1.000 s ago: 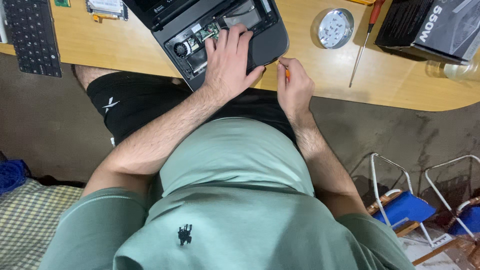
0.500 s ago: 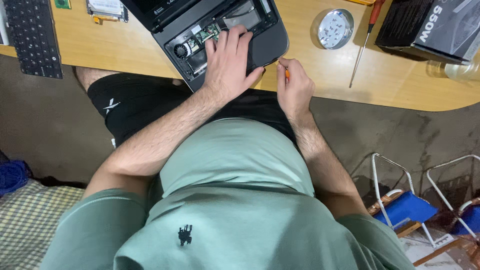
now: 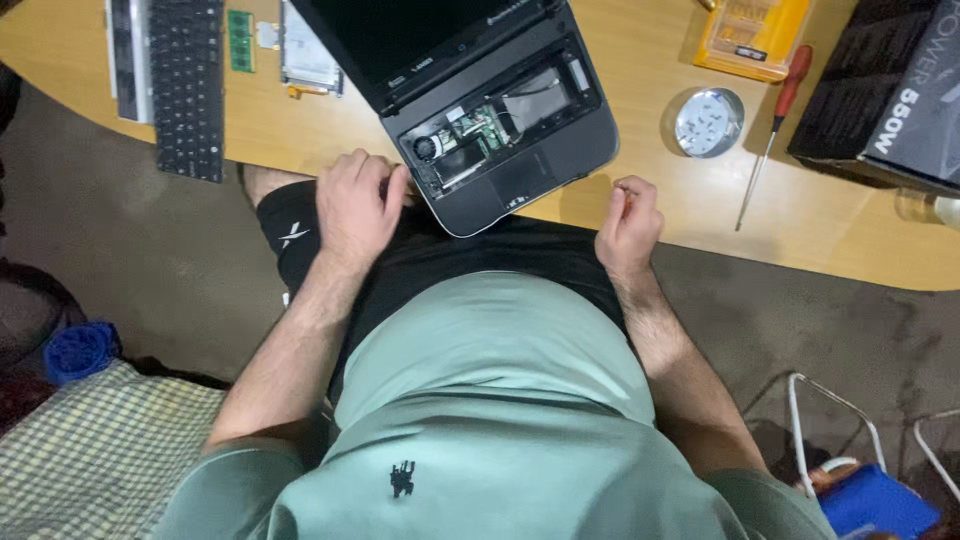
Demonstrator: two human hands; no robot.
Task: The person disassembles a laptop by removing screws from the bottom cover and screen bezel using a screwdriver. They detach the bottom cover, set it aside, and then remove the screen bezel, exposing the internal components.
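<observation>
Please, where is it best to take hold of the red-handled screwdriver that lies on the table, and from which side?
Grip the screwdriver by its red handle, the thick end pointing away from the person, beside the round metal tin. It lies flat and slanted, thin shaft towards the table edge, so probably come from above, fingers across the handle. The right hand is the nearer one.

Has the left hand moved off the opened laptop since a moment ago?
Yes. The left hand lay flat on the laptop's exposed insides before; now it rests at the table edge beside the laptop's near-left corner, off the parts.
</observation>
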